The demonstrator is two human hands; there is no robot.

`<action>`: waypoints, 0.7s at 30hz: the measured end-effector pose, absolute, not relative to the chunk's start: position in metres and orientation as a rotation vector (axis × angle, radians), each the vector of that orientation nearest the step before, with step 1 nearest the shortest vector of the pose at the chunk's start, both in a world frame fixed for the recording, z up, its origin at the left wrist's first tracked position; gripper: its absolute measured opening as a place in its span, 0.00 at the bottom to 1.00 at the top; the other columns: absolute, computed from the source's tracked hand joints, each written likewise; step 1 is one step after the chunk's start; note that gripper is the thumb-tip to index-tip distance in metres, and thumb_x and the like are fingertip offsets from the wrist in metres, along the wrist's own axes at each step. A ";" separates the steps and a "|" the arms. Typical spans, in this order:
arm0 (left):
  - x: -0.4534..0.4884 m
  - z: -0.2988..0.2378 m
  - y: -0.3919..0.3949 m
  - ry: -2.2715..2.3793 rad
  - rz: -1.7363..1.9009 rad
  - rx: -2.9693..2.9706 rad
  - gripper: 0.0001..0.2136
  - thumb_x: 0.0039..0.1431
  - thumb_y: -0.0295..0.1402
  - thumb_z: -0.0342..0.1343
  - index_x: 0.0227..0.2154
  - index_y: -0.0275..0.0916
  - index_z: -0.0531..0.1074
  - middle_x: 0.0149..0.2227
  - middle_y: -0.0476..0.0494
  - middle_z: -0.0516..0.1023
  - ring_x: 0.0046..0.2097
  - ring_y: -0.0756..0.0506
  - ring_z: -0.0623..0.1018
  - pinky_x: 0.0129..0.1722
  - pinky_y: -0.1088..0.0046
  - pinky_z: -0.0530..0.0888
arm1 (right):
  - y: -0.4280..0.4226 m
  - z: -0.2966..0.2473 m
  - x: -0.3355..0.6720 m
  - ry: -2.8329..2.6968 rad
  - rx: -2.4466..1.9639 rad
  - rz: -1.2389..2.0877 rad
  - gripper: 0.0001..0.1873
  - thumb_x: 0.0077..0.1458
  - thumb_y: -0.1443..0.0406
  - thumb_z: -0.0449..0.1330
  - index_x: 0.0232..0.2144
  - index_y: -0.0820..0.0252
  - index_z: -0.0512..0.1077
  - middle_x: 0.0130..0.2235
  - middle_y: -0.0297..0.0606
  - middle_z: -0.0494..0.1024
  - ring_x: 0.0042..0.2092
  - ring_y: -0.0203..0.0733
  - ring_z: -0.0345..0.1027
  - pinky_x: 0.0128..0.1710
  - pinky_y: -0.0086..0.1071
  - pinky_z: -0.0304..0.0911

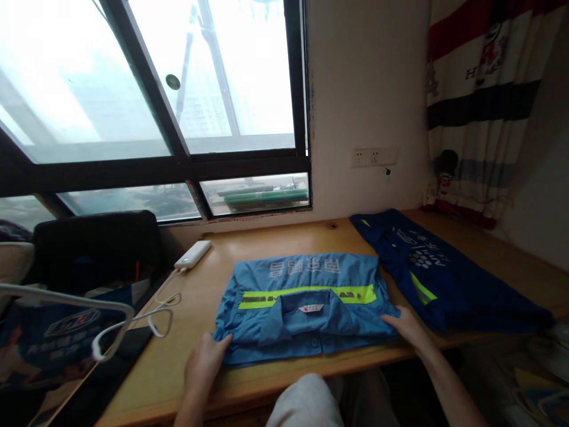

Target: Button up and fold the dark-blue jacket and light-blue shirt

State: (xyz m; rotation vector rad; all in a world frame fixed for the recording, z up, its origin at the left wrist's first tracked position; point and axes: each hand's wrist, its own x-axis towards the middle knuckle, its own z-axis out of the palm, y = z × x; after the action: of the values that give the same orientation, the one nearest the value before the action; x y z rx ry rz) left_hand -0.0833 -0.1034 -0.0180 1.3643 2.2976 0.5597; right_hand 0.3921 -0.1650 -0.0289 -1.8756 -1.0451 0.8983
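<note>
A light blue work shirt (306, 270) with a yellow reflective stripe lies folded on the wooden table, its collar toward me and white lettering on the far part. My left hand (207, 356) grips the shirt's left edge, fingers closed on the cloth. On the opposite edge, my right hand (406, 326) pinches the fabric near the shoulder. Both hands rest close to the table's front side. To the right of the shirt lies a dark blue garment (462, 284) with white print and yellow patches, just beyond my right hand.
A white power bank (192, 254) with a white cable (155, 308) sits at the table's left edge. A black chair (100, 243) and a printed bag (66, 332) stand left of the table (164, 373). Window, wall socket (374, 156) and curtain (484, 118) are behind.
</note>
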 end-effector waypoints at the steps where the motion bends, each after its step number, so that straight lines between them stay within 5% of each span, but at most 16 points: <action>1: -0.081 -0.022 -0.101 2.304 0.670 1.318 0.19 0.37 0.44 0.57 0.28 0.33 0.68 0.28 0.35 0.74 0.37 0.32 0.74 0.33 0.62 0.68 | -0.171 -0.024 0.389 -0.938 -1.734 1.078 0.19 0.36 0.59 0.61 0.32 0.63 0.69 0.33 0.44 0.75 0.37 0.50 0.69 0.34 0.37 0.63; 7: -0.072 -0.041 -0.113 1.653 1.531 0.730 0.16 0.41 0.32 0.59 0.36 0.32 0.69 0.35 0.41 0.76 0.37 0.46 0.75 0.38 0.71 0.72 | -0.225 -0.012 0.371 -0.288 -1.214 1.699 0.13 0.34 0.67 0.64 0.28 0.61 0.70 0.31 0.35 0.77 0.36 0.44 0.70 0.40 0.39 0.64; 13: -0.065 -0.033 -0.107 1.627 1.332 0.823 0.17 0.41 0.34 0.61 0.35 0.32 0.71 0.34 0.40 0.77 0.39 0.43 0.76 0.40 0.69 0.72 | -0.251 -0.020 0.358 -0.066 -1.092 1.849 0.10 0.38 0.66 0.63 0.27 0.64 0.72 0.33 0.41 0.77 0.39 0.48 0.70 0.47 0.45 0.59; 21: -0.035 -0.030 -0.092 1.830 1.256 1.129 0.17 0.43 0.35 0.58 0.37 0.34 0.70 0.38 0.39 0.76 0.43 0.40 0.74 0.38 0.71 0.71 | -0.255 -0.036 0.365 -0.198 -1.269 1.651 0.11 0.29 0.66 0.65 0.23 0.57 0.72 0.32 0.36 0.77 0.42 0.50 0.68 0.42 0.40 0.65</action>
State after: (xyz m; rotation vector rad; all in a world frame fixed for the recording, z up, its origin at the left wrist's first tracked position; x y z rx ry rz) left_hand -0.0352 -0.0918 -0.0303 1.1293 1.8303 1.2561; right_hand 0.3646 -0.2552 -0.0360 -1.2687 -0.1983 1.6509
